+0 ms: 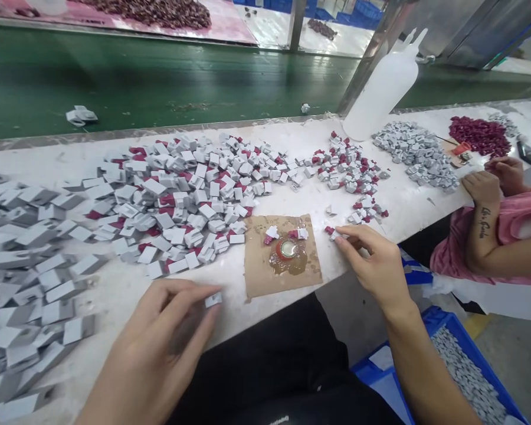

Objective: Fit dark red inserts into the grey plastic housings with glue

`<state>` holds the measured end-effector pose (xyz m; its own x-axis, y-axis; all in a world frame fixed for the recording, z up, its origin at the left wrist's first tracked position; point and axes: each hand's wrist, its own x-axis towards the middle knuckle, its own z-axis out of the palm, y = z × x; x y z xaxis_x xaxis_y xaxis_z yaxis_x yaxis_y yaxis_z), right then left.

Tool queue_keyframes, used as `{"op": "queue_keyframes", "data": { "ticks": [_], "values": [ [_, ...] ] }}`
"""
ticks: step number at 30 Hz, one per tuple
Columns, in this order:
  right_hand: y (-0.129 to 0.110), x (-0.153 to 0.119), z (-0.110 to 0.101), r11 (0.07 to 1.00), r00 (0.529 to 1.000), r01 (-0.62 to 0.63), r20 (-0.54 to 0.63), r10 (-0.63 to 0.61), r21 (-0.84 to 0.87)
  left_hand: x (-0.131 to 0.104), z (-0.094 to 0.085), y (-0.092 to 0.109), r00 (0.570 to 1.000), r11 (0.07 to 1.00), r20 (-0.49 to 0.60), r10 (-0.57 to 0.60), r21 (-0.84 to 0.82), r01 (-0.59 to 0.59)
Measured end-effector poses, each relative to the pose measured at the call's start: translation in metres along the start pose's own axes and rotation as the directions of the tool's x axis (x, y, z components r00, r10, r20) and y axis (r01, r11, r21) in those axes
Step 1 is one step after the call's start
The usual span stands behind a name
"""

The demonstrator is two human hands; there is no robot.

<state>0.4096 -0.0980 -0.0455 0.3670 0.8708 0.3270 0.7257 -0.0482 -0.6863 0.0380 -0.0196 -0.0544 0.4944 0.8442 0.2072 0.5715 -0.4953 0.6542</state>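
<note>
Between the thumb and index finger of my left hand (172, 330) is a small grey block (213, 299), held just above the table's front edge. My right hand (371, 260) pinches a small grey and dark red part (331, 232) at the right side of a brown cardboard piece (259, 280). On the cardboard lie a round red-rimmed cap (287, 249) in a wet brownish puddle and two grey and red parts (272, 234). A large heap of grey blocks with red pieces (199, 195) spreads behind my left hand.
Loose grey blocks (22, 295) cover the far left. A white squeeze bottle (380, 88) stands at the back, before a green conveyor (181, 82). Another person's hands (484, 186) are at right, near grey and red piles. Blue bins (464, 360) sit below.
</note>
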Motion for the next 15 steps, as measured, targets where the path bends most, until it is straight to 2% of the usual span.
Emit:
{"op": "queue_keyframes", "data": {
  "ticks": [2,4,7,9,11,13,15],
  "values": [
    [0.0,0.0,0.0,0.999,0.999,0.042,-0.01,-0.042,0.005,0.001,0.001,-0.003,0.995,0.996,0.054,0.087,0.011,-0.088],
    [-0.006,-0.002,0.0,0.998,0.999,0.025,-0.041,-0.023,0.054,0.002,0.003,-0.004,0.991,0.993,0.069,0.114,0.004,-0.115],
    [-0.026,-0.008,0.002,0.989,0.996,-0.023,-0.081,0.035,0.144,0.002,0.006,0.006,0.999,0.998,0.037,-0.007,-0.063,0.009],
    [-0.045,-0.011,0.003,0.984,0.999,0.0,-0.052,0.009,0.177,0.005,0.009,0.018,0.992,0.973,0.014,-0.129,-0.192,0.129],
    [-0.061,-0.012,0.006,0.978,0.999,0.041,-0.005,-0.041,0.203,0.011,0.012,0.03,0.974,0.906,0.028,-0.223,-0.364,0.218],
    [-0.07,-0.011,0.009,0.971,0.997,0.069,0.02,-0.076,0.231,0.02,0.015,0.039,0.964,0.828,0.067,-0.257,-0.499,0.256],
    [-0.073,-0.009,0.012,0.967,0.995,0.081,0.044,-0.094,0.242,0.03,0.018,0.044,0.957,0.778,0.104,-0.269,-0.562,0.28]
  ]
}}
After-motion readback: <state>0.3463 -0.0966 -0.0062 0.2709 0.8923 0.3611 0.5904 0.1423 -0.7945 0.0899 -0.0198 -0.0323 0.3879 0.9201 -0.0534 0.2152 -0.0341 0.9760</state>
